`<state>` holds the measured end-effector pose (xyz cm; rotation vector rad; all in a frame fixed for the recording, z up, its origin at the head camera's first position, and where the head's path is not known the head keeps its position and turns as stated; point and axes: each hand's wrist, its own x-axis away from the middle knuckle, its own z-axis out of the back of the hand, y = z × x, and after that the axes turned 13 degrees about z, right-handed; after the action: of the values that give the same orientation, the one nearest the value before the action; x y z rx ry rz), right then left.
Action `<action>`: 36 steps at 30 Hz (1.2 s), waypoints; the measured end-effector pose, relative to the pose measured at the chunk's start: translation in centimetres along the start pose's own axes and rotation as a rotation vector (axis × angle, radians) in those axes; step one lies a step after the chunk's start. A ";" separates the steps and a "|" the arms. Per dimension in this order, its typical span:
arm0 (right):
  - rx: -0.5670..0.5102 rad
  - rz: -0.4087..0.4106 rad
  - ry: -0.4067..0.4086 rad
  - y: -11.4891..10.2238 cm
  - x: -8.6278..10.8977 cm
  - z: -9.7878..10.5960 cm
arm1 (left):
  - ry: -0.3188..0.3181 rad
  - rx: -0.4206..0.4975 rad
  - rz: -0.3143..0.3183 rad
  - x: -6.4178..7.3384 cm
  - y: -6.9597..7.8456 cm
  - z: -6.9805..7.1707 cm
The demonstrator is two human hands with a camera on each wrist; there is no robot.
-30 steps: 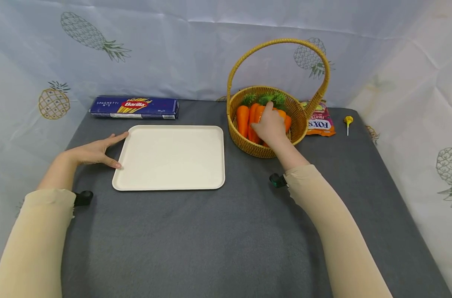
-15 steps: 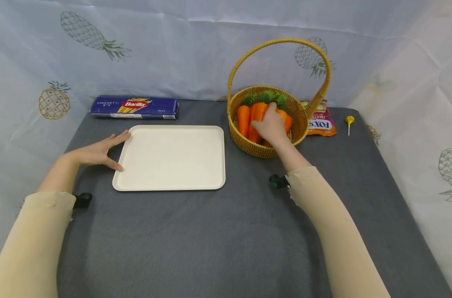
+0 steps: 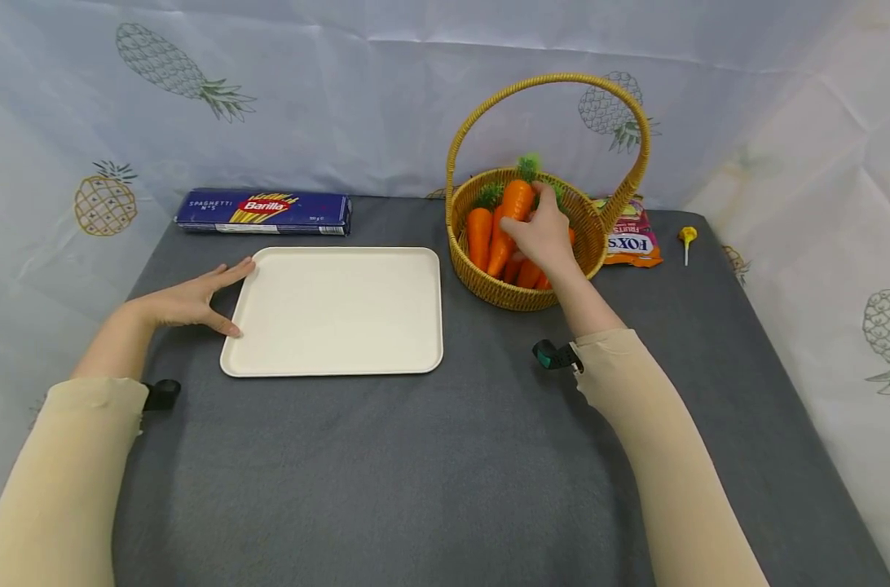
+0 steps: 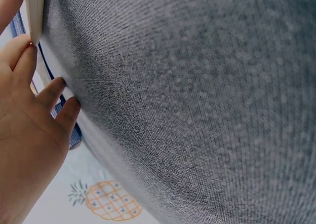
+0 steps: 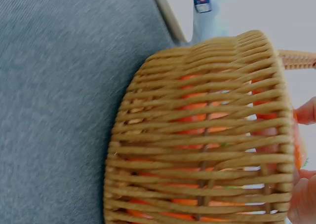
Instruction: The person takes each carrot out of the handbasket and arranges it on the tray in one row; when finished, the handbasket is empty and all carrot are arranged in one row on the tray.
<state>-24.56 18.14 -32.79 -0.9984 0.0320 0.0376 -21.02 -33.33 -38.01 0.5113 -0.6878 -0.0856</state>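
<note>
My left hand (image 3: 184,302) lies at the left edge of a cream rectangular tray (image 3: 335,314), thumb and forefinger spread and touching its rim. The left wrist view shows the fingers (image 4: 69,113) extended beside the tray's edge (image 4: 35,12). Over the wicker basket (image 3: 500,298), my right hand (image 3: 546,238) pinches an orange carrot (image 3: 517,202) with a green top, between thumb and fingers. This carrot stands tilted, its top above the rim and its tip among several other carrots (image 3: 478,236). In the right wrist view the basket's woven wall (image 5: 207,150) hides most of the hand.
Behind the tray lies a blue spaghetti box (image 3: 264,213). A Fox's sweets packet (image 3: 632,242) sits partly behind the basket, with a yellow lollipop (image 3: 687,236) to its right. The basket's tall handle (image 3: 555,79) arches upward. Pineapple-print cloth hangs at the back and sides.
My right hand has raised the carrot's green end up and out from among the others, moving slightly up and to the right. The left hand has barely moved at the tray.
</note>
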 end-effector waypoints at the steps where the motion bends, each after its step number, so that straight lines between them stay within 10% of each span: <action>1: -0.015 0.003 0.010 -0.2 0.1 0.1 | 0.001 -0.001 0.002 0.0 0.0 0.0; 10: -0.163 0.056 0.060 -2.1 0.9 0.0 | 0.004 -0.011 0.001 0.0 -0.1 0.1; 36: -0.305 0.146 -0.125 -4.1 4.1 -7.0 | -0.004 -0.013 0.001 -0.3 -0.2 0.3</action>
<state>-20.37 10.09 -33.27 -1.2957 -0.0162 0.2447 -21.38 -33.58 -38.12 0.4987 -0.6912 -0.0902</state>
